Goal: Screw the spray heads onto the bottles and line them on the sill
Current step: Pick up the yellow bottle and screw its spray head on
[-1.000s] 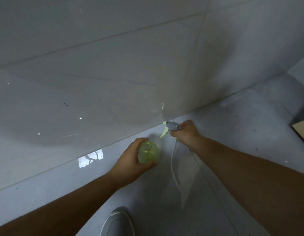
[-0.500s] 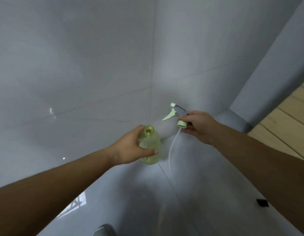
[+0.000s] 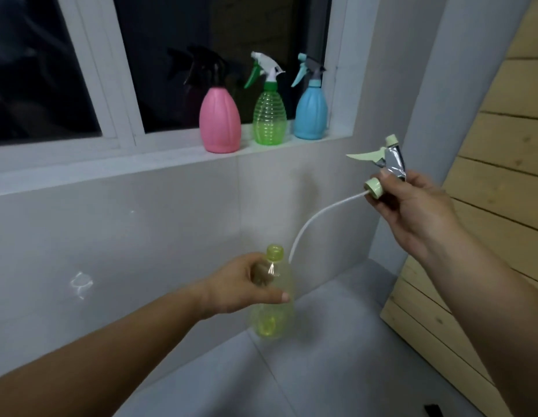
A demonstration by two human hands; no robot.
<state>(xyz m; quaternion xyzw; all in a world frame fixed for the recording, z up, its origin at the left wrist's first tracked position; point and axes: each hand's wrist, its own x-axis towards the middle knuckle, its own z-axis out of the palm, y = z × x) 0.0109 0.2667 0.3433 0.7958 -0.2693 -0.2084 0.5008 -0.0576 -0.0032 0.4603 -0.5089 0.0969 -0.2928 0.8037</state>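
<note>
My left hand [image 3: 242,285] grips a clear yellow bottle [image 3: 272,308] by its shoulder, neck open and upright. My right hand [image 3: 412,212] holds a pale green and silver spray head [image 3: 385,164] up to the right, apart from the bottle. Its white dip tube [image 3: 315,219] curves down, the tip just beside the bottle's neck. On the white sill [image 3: 111,167] stand a pink bottle [image 3: 220,120] with a black head, a clear green bottle [image 3: 269,117] and a blue bottle [image 3: 310,112], side by side, each with a spray head.
A dark window [image 3: 219,34] with white frames is behind the sill. Grey tiled wall [image 3: 126,242] below it, grey tiled floor [image 3: 337,371] underneath. A wooden slatted panel [image 3: 487,206] stands at the right.
The view has tilted up, bringing the sill and its three bottles into sight. Both hands have risen, and my right hand has lifted the spray head higher and farther from the bottle.
</note>
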